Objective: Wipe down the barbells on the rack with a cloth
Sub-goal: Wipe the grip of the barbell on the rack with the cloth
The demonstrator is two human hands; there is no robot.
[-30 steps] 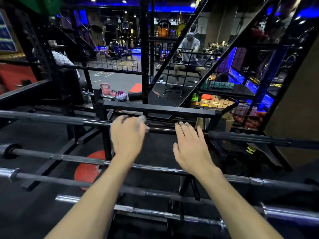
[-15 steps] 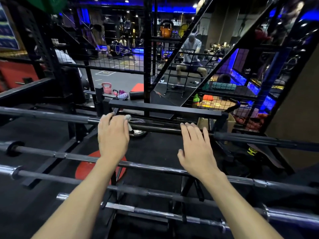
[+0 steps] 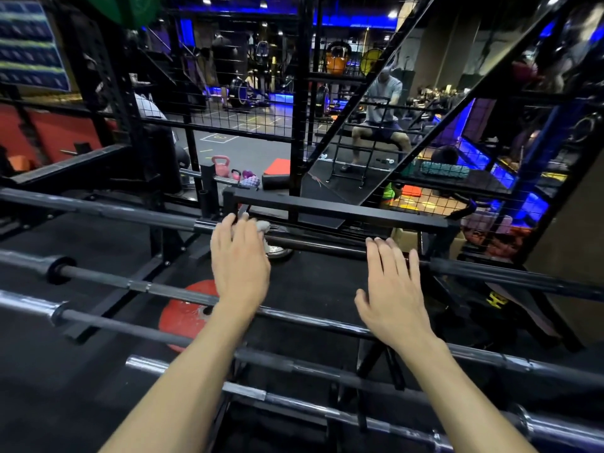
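Rack's top barbell (image 3: 98, 209): left hand (image 3: 240, 261) gripping cloth (image 3: 262, 226).

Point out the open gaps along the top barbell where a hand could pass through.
Free: the stretch of top barbell between the left hand, which holds the cloth, and the right hand. Crowded: behind it, the rack crossbar sits close.
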